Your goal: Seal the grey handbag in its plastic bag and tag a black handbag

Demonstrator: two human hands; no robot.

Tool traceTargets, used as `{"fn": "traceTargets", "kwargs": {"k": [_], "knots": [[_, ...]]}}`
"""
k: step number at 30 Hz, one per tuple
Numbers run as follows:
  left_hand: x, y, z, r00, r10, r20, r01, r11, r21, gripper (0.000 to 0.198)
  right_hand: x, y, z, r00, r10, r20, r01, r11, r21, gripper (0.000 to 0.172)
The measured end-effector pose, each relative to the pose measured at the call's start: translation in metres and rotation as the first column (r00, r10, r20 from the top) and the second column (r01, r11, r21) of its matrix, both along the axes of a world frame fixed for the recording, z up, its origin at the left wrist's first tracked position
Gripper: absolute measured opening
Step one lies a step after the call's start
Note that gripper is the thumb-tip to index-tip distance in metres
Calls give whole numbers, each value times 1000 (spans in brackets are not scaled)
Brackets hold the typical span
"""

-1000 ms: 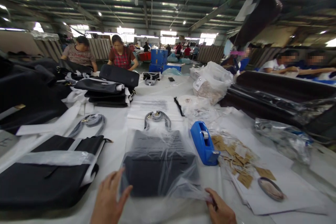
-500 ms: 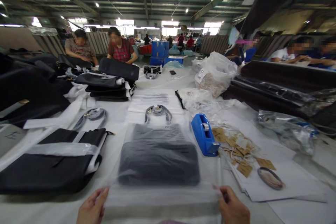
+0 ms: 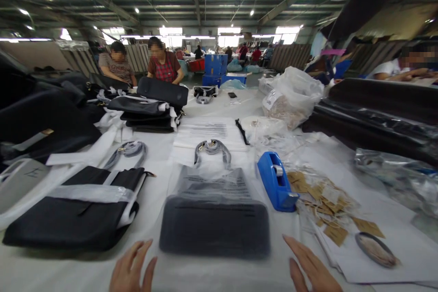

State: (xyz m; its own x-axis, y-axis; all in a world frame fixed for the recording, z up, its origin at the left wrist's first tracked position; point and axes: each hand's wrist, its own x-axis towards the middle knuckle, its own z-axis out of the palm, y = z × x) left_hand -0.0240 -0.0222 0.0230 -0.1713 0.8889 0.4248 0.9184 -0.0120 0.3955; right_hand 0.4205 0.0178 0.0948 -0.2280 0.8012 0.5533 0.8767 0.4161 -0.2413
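A dark bag inside a clear plastic bag (image 3: 214, 223) lies flat on the white table (image 3: 160, 150) right in front of me. My left hand (image 3: 132, 270) rests open, fingers spread, on the plastic at the bag's near left corner. My right hand (image 3: 313, 268) lies open and flat at the near right corner. Neither hand grips anything. A grey strap (image 3: 212, 149) lies just beyond the bag.
A blue tape dispenser (image 3: 276, 181) stands right of the bag, with brown paper tags (image 3: 325, 203) beside it. Another black bag with a white band (image 3: 78, 210) lies to the left. Stacked black bags (image 3: 147, 109) and several seated workers are farther back.
Both hands have let go of the plastic bag's near edge and now lie open and flat at its corners. The plastic has been smoothed flat over the bag.
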Motion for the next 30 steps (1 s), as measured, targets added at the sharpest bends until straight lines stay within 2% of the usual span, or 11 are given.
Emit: {"fn": "traceTargets", "kwargs": {"k": [2,5,7,10,13,16,21,22,25,27,30], "knots": [[32,24,29,948,-210,-240,237,968,86,46,-41,30,21,982,163,95,-165,986,17,48],[74,70,55,806,-410,-427,429,902,-56,68,-93,75,23,877,383,289,-379,923,-74,50],[88,98,53,734,-527,-428,512,844,-161,75,-111,100,9,818,449,359,-404,893,-197,53],[90,124,34,683,-638,-355,573,770,-282,74,-119,129,-14,810,444,383,-326,884,-334,63],[86,120,17,691,-663,-289,576,746,-335,69,-116,138,-23,813,441,379,-303,878,-371,64],[86,90,9,682,-686,-253,586,720,-372,70,-111,123,-27,808,454,376,-321,873,-367,65],[80,50,28,579,-788,-207,671,605,-428,61,-97,84,-41,788,501,358,-334,836,-436,73],[75,52,36,587,-780,-219,672,620,-406,58,-96,79,-43,788,505,353,-328,829,-454,74],[56,75,52,682,-654,-327,585,756,-292,60,-95,76,-41,791,503,348,-304,817,-489,74],[44,91,47,658,-644,-389,592,763,-261,65,-94,80,-34,763,546,346,-335,792,-511,74],[36,99,22,612,-665,-427,626,738,-252,71,-76,92,-29,708,591,388,-403,788,-465,69]]}}
